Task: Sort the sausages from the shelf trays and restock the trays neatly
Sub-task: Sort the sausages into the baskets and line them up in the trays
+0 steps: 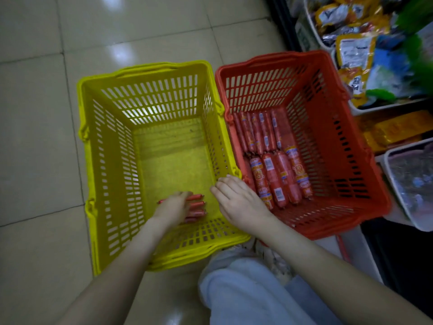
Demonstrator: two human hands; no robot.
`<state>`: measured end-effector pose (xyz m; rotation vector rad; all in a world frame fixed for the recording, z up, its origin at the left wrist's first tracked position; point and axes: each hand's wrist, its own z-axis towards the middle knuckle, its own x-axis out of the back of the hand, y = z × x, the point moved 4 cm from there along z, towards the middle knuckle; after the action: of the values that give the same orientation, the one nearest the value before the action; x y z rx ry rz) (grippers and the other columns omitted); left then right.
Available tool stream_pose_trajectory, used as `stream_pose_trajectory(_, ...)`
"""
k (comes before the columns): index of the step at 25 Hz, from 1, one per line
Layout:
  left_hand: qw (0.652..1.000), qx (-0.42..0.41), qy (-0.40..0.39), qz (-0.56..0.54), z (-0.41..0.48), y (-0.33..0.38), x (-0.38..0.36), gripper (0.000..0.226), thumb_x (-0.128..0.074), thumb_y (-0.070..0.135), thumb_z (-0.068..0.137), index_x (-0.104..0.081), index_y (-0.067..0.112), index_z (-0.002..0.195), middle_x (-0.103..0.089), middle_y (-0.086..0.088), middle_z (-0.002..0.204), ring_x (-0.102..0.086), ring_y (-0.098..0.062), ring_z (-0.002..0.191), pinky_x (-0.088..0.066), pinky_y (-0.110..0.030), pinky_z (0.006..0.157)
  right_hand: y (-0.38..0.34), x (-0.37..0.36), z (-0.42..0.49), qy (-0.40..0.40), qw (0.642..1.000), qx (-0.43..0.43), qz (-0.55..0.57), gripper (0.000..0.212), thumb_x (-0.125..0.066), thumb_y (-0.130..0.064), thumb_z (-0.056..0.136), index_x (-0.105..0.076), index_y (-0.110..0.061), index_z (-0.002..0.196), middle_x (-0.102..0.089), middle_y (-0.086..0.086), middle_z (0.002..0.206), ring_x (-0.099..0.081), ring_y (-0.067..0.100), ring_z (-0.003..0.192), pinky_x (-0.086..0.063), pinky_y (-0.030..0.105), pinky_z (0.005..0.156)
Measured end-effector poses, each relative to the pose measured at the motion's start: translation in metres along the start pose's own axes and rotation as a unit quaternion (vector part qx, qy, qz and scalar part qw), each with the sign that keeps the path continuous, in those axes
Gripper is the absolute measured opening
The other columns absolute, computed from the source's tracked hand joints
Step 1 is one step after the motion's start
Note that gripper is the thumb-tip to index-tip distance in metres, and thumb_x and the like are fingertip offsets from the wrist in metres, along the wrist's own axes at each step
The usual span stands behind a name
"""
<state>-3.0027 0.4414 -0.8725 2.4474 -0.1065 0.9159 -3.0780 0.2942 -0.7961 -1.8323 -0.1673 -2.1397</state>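
A yellow basket (112, 160) and a red basket (339, 137) stand side by side on the floor. My left hand (173, 207) reaches into the yellow basket's near end and rests on a small bunch of thin red sausages (198, 204) lying on its bottom. My right hand (239, 200) hovers with relaxed fingers over the rims where the two baskets meet, holding nothing. In the red basket lie several thin sausages (260, 132) at the far side and several thick sausages (278, 177) nearer me.
Shelf trays (407, 207) with packaged goods (356, 52) line the right edge. Pale floor tiles (35, 113) surround the baskets. My knee in light trousers (246, 289) is just below the baskets.
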Motion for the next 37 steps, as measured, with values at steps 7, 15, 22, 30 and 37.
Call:
stream_pose_trajectory(7,0.915,-0.238,0.320,-0.064,-0.055,0.170,0.053,0.037,-0.042,0.016,0.088,-0.056,0.001,0.118,-0.059,-0.017,0.113,-0.054,-0.032,0.107,-0.040,-0.036,0.096,0.073,0.103,-0.036,0.030,0.998,-0.049,-0.034,0.038,-0.050,-0.018,0.084,-0.063,-0.004,0.117,-0.064,0.011,0.112,-0.053,0.027,0.111,-0.035,0.036,0.098)
stream_pose_trajectory(15,0.883,-0.402,0.096,0.224,-0.044,0.282,-0.087,0.069,-0.059,0.051,0.077,-0.056,0.003,0.127,-0.058,-0.020,0.126,-0.059,-0.034,0.111,-0.049,-0.044,0.093,0.115,0.095,-0.278,0.106,0.875,-0.469,-0.064,0.036,-0.051,-0.010,0.081,-0.055,-0.003,0.117,-0.059,0.015,0.104,-0.054,0.034,0.095,-0.038,0.039,0.087)
stream_pose_trajectory(22,0.836,-0.421,0.154,0.315,-0.028,0.270,-0.124,0.045,-0.040,0.013,0.077,-0.057,0.001,0.116,-0.067,-0.017,0.103,-0.067,-0.030,0.083,-0.055,-0.036,0.068,0.103,-0.033,-0.373,-0.183,0.813,-0.546,0.091,0.088,-0.084,-0.042,0.060,-0.051,-0.003,0.133,-0.060,0.014,0.120,-0.060,0.034,0.105,-0.052,0.044,0.081)
stream_pose_trajectory(30,0.832,-0.404,0.178,0.336,-0.033,0.269,-0.124,0.039,-0.034,0.010,0.083,-0.048,-0.001,0.119,-0.066,-0.013,0.089,-0.066,-0.029,0.073,-0.055,-0.034,0.062,0.064,-0.114,-0.341,-0.296,0.865,-0.376,0.151,0.091,-0.089,-0.023,0.035,-0.055,-0.010,0.119,-0.064,0.006,0.097,-0.063,0.025,0.081,-0.052,0.034,0.054)
stream_pose_trajectory(37,0.832,-0.392,0.192,0.342,-0.034,0.268,-0.125,0.035,-0.036,0.010,0.084,-0.060,0.002,0.108,-0.064,-0.011,0.084,-0.063,-0.028,0.068,-0.053,-0.035,0.060,0.097,-0.102,-0.368,-0.265,0.856,-0.443,0.036,0.068,-0.076,0.003,0.045,-0.054,-0.010,0.107,-0.059,0.009,0.094,-0.058,0.029,0.084,-0.047,0.040,0.068)
